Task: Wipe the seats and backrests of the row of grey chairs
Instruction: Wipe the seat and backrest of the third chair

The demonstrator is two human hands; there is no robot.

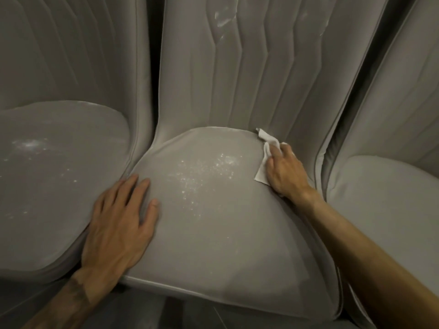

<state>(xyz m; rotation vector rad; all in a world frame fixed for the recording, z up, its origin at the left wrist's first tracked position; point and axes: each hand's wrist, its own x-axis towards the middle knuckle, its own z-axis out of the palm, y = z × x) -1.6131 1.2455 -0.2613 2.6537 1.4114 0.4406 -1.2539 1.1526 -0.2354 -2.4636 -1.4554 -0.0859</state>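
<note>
Cloth [266,160] lengthwise front-to-back, right hand [283,170] pressing

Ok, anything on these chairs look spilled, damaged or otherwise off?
No damage shows. White specks, droplets or residue, are scattered across the middle seat, with a fainter patch on the left seat and streaks high on the middle backrest. The right hand presses a white cloth at the seat's back right edge.
</note>
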